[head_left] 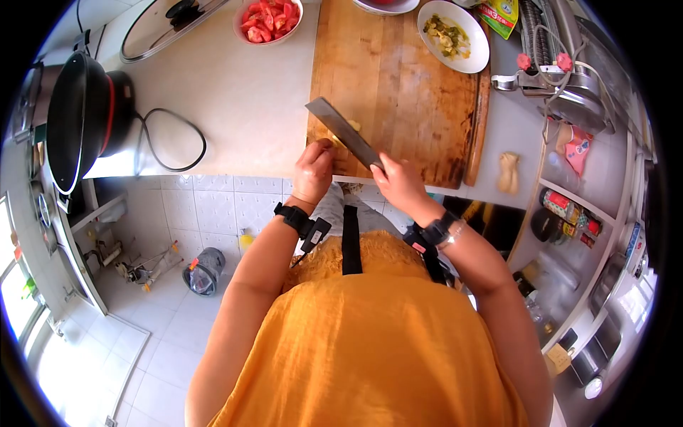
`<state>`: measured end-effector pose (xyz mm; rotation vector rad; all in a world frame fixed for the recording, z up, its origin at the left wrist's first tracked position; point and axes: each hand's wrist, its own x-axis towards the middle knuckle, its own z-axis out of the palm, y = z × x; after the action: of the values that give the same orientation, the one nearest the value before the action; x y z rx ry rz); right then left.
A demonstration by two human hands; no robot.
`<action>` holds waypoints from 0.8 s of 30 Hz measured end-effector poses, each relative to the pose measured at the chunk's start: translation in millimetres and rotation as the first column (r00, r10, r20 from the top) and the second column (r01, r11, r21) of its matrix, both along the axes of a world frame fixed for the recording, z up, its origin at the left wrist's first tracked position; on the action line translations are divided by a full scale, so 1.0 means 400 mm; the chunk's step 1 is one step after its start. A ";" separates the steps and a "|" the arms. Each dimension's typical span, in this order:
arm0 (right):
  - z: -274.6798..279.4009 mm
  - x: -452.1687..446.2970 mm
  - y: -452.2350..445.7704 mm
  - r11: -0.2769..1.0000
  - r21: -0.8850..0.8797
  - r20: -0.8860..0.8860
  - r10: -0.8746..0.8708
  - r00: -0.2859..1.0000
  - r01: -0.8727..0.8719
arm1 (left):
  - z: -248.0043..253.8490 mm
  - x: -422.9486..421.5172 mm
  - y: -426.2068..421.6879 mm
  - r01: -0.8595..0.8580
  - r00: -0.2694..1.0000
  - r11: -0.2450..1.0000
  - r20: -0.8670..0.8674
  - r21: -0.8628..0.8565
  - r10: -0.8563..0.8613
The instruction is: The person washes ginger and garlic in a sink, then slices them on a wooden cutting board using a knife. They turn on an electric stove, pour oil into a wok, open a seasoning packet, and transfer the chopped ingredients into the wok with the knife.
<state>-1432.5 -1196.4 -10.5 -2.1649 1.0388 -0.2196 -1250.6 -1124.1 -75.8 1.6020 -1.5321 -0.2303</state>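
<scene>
**Knife point(340, 128) over yellow food point(336, 141) on the cutting board point(398, 85)**

Nearest, we see the person's orange top point(384, 334), with both wrists in black bands. Right grip point(400, 183): closed around the knife's handle end, blade slanting forward and left. Left grip point(313, 171): fingers curled in, bunched at the yellow food; we can't tell if it's pinched or just pressed. Yellow food sits beside the blade, near the board's front left corner, with small bits on the blade's far side.

Board lies on the pale surface point(242, 107). Right of it we have a tan object point(509, 173), too unclear to name. Left, a black pan point(71, 124), tilted up. Farther off: white dish point(475, 60) of greenish chopped food point(447, 37) at the board's far right, bowl point(299, 30) of red pieces point(267, 20) left of the board, glass lid point(160, 35) left of that.
</scene>
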 end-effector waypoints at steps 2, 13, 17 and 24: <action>0.010 -0.038 0.001 0.994 0.079 0.026 -0.078 0.997 0.076 | 0.018 -0.013 -0.006 -0.049 0.995 0.998 -0.083 0.030 0.051; 0.062 -0.132 0.008 0.946 0.137 0.044 -0.304 0.952 0.295 | 0.027 0.008 -0.160 0.098 0.995 0.978 -0.018 0.182 -0.096; 0.053 -0.123 0.023 0.996 0.066 0.013 -0.069 0.998 0.068 | 0.042 0.083 -0.099 -0.265 0.923 0.936 -0.219 0.230 0.315; 0.028 -0.088 0.007 0.989 0.143 -0.038 -0.041 0.998 0.046 | 0.066 0.081 -0.013 -0.090 0.992 0.989 -0.074 0.121 0.100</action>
<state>-1467.7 -1193.8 0.8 -2.0242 1.0891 -0.1232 -1218.2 -1129.4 -49.3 1.7325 -1.3994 -0.3334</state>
